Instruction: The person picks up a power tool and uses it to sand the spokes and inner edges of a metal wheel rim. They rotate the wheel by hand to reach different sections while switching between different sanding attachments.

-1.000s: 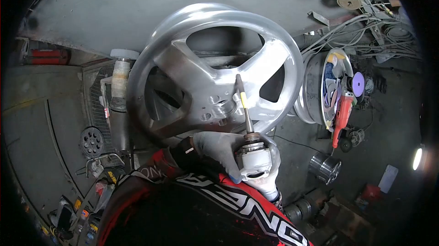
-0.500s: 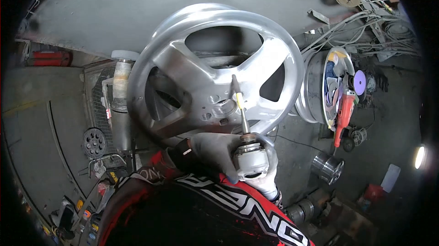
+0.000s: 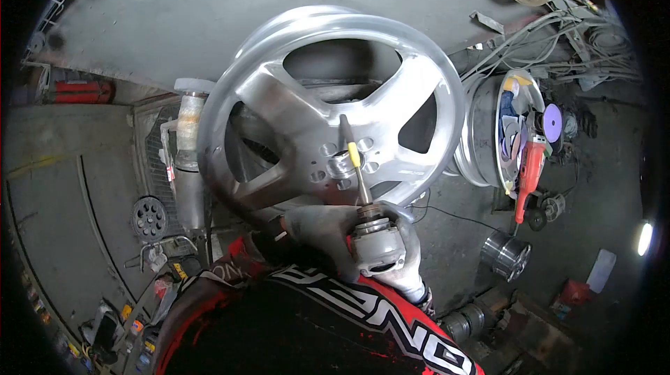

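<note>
A shiny alloy wheel rim [image 3: 387, 106] with broad spokes and bolt holes round its hub stands upright in front of me. A grey-bodied die grinder [image 3: 377, 246] points up at it, its long shaft banded in yellow and ending in a dark pointed tip. That tip overlaps the spoke face just above the hub bore. My gloved left hand [image 3: 317, 228] is closed on the grinder's neck from the left. From the right, my gloved right hand [image 3: 408, 260] wraps the body, its fingers partly hidden behind it.
A second wheel rim [image 3: 481, 131] on the right holds coloured discs. A red angle grinder [image 3: 530, 176] with a purple disc rests against it. A grey cylinder-bodied machine [image 3: 188, 159] stands left of the wheel. Cables [image 3: 551, 36] hang at upper right.
The grinder's tip has swung left across the wheel's face, from right of the hub bore to above it. Both hands keep their hold.
</note>
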The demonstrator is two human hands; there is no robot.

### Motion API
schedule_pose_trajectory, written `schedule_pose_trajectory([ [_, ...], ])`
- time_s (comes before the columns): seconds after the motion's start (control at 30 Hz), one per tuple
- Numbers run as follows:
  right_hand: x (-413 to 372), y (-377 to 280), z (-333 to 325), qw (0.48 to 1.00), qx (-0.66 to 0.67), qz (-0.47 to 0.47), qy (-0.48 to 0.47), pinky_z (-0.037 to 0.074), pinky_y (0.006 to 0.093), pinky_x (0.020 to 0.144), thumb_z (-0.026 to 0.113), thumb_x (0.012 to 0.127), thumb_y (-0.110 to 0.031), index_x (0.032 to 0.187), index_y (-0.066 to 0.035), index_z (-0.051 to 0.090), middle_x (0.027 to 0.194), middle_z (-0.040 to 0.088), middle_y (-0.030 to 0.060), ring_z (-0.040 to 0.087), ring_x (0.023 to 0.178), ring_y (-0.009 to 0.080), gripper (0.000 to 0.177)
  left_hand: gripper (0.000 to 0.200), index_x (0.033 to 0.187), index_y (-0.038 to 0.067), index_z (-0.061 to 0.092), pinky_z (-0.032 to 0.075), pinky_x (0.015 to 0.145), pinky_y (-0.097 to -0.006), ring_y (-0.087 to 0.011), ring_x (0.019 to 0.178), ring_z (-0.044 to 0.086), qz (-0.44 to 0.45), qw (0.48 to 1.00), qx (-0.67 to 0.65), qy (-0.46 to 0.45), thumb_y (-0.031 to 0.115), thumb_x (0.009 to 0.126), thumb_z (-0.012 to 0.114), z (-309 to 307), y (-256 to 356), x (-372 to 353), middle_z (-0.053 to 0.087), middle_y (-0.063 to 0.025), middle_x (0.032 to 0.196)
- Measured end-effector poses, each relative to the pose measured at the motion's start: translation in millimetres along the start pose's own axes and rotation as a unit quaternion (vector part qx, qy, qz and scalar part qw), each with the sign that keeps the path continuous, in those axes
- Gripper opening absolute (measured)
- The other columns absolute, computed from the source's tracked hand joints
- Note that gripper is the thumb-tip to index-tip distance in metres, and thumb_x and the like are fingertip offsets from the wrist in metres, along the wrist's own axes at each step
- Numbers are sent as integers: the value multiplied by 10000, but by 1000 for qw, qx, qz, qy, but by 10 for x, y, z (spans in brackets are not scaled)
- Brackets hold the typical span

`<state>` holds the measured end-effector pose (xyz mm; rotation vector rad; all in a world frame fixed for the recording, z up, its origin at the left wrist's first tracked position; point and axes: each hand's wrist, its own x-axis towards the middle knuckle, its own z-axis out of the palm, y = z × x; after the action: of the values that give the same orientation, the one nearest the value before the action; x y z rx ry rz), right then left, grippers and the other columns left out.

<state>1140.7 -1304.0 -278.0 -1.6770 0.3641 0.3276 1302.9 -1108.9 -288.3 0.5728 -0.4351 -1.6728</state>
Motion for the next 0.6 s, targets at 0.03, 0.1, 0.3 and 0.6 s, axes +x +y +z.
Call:
schedule_pose_trajectory([
  [0.03,-9,-17,-1,1000,-1,1,3,538,454,1009,965,701,-292,1461,9,416,1348,586,188,637,1180,317,985,886,1446,76,491,461,1080,-364,-238,1245,569,0,1000,0,-3,-33,661,885,-22,-7,48,628,-102,1282],
  [0.1,-51,-60,5,978,-96,-172,68,532,450,1015,994,647,-288,1454,2,425,1343,589,187,634,1185,305,1030,886,1446,73,487,459,1082,-371,-237,1222,578,45,998,-12,-34,-34,661,884,-40,3,174,631,-95,1263],
  [0.3,-16,-359,121,995,32,-74,59,531,428,1013,996,641,-216,1445,-2,436,1334,591,177,631,1179,280,1003,935,1454,78,477,449,1103,-379,-217,1208,576,44,998,-29,-29,-16,634,915,-2,38,144,624,-76,1265],
  [0.6,81,-265,66,966,-177,-190,-6,525,421,1011,979,667,-219,1420,18,476,1306,608,159,627,1167,242,936,934,1445,87,486,472,1077,-383,-205,1192,583,0,999,36,22,-9,620,912,115,155,-100,633,-67,1240],
])
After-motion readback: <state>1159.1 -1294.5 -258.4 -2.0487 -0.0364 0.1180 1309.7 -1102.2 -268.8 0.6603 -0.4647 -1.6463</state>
